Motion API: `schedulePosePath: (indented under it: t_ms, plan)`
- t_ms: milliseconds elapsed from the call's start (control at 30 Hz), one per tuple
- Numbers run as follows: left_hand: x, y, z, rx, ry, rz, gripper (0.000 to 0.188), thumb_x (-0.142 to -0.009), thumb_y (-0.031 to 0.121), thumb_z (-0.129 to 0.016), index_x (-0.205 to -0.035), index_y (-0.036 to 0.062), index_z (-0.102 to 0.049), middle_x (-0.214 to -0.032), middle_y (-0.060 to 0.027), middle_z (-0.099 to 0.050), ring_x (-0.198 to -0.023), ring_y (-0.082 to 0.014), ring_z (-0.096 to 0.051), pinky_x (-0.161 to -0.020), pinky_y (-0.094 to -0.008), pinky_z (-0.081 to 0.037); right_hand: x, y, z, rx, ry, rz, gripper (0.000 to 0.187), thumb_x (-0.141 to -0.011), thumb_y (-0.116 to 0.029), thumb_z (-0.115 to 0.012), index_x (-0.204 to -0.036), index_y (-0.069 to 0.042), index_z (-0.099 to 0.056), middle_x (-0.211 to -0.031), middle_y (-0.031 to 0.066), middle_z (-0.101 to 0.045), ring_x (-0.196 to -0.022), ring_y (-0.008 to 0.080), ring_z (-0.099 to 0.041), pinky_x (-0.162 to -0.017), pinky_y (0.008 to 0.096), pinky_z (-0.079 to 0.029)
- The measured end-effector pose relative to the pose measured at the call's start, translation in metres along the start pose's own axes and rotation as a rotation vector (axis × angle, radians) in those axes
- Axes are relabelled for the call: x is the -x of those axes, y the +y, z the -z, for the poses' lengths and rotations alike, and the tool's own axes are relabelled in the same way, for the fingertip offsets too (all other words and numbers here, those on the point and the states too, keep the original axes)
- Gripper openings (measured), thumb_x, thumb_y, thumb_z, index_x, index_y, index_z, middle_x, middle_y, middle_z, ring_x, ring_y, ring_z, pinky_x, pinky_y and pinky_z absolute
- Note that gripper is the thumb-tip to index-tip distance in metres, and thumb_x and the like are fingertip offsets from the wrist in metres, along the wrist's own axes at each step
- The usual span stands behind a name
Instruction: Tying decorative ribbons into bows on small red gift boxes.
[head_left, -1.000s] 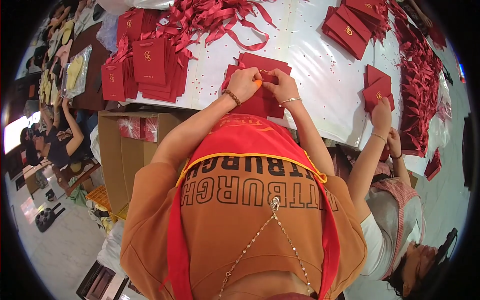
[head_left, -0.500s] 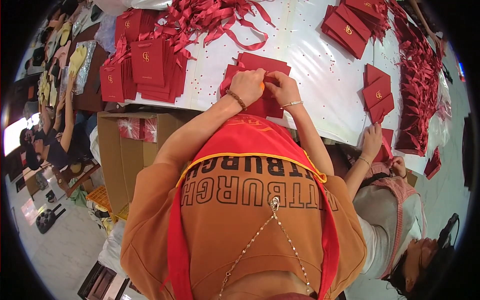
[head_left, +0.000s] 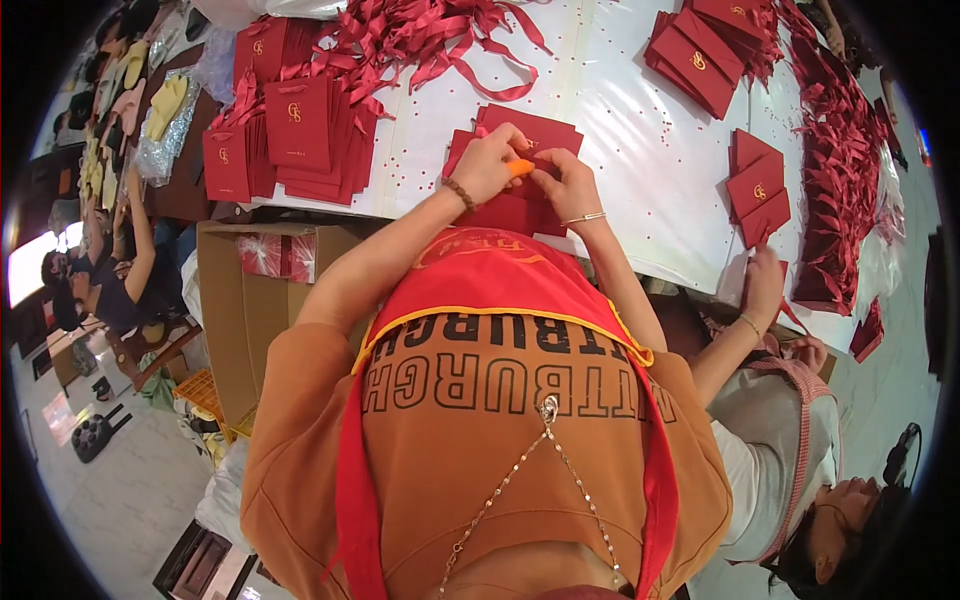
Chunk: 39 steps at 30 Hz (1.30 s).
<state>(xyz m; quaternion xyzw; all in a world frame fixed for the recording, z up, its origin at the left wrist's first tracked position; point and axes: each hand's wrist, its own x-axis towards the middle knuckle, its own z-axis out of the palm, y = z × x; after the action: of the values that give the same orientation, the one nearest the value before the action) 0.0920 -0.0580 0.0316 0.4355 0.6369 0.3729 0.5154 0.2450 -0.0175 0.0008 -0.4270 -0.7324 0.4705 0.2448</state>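
In front of me on the white table lie red paper gift bags point(head_left: 535, 128), overlapping under my hands. My left hand point(head_left: 488, 170) is bent over them, fingers curled inward, with an orange cover point(head_left: 520, 168) on one digit. Close beside it, my right hand point(head_left: 570, 187) pinches thumb and finger together near the bags' middle. Whatever sits between the fingertips of either hand is too small or hidden to name. The near bag point(head_left: 515, 213) reaches the table's edge against my red apron.
Stacked red bags point(head_left: 297, 125) and a heap of red ribbons point(head_left: 430, 45) lie to the left. More bags point(head_left: 757, 190) and a long ribboned row point(head_left: 838, 170) are at right. A cardboard box point(head_left: 235, 320) stands below the left edge. A co-worker's hand point(head_left: 765, 283) works at right.
My left hand has drawn slightly left and its fingers have loosened, parting from the right hand. The co-worker's hand at right has shifted over a bag.
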Motion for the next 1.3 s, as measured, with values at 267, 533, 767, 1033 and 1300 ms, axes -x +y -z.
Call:
schedulePosePath:
  t_ms: [267,533,767,1033,1300]
  plan:
    - [-0.041,0.005,0.054,-0.881,-0.319,-0.336,0.031,-0.079,0.032,-0.052,-0.078,0.0026,-0.061,-0.065,-0.0137,-0.059,-0.062,-0.029,-0.056,-0.057,-0.0375,-0.042,0.005,-0.021,0.0,0.051,-0.005,0.183,0.017,-0.072,-0.007,-0.062,-0.089,-0.003,-0.059,-0.077,0.0118,-0.054,-0.068,0.0281,-0.055,-0.061,0.0336,-0.044]
    - [-0.06,0.055,0.044,-0.736,-0.855,0.045,0.02,-0.068,0.02,-0.056,-0.075,0.0036,-0.066,-0.057,-0.0025,-0.054,-0.053,-0.0115,-0.049,-0.048,-0.0262,-0.037,0.008,-0.027,0.001,0.066,-0.019,0.237,0.015,-0.072,-0.005,-0.062,-0.087,-0.004,-0.06,-0.076,0.0112,-0.053,-0.068,0.0278,-0.055,-0.059,0.0332,-0.044]
    - [-0.068,0.006,0.047,-0.435,-0.427,0.011,0.018,-0.071,0.019,-0.058,-0.072,0.0013,-0.064,-0.059,-0.0019,-0.056,-0.053,-0.0095,-0.048,-0.049,-0.0249,-0.037,0.009,-0.025,0.0,0.068,0.019,0.216,0.016,-0.072,-0.006,-0.063,-0.087,-0.004,-0.059,-0.076,0.0113,-0.053,-0.068,0.0278,-0.054,-0.06,0.0334,-0.044]
    - [-0.064,-0.001,0.063,-0.171,-0.38,0.191,0.017,-0.081,0.021,-0.051,-0.083,0.0053,-0.056,-0.061,-0.0018,-0.051,-0.04,-0.0088,-0.045,-0.036,-0.0213,-0.036,0.007,-0.026,-0.002,0.31,0.267,0.496,0.018,-0.07,-0.009,-0.066,-0.087,-0.005,-0.06,-0.078,0.0099,-0.054,-0.075,0.0242,-0.054,-0.063,0.0321,-0.043]
    - [-0.104,0.007,0.062,-0.741,-0.04,-0.64,0.017,-0.078,0.018,-0.05,-0.079,0.0054,-0.061,-0.064,-0.003,-0.054,-0.058,-0.0112,-0.052,-0.049,-0.0262,-0.04,0.009,-0.02,-0.002,-0.094,-0.109,0.12,0.019,-0.072,-0.006,-0.065,-0.089,-0.002,-0.057,-0.084,0.0102,-0.056,-0.072,0.0201,-0.054,-0.061,0.028,-0.043]
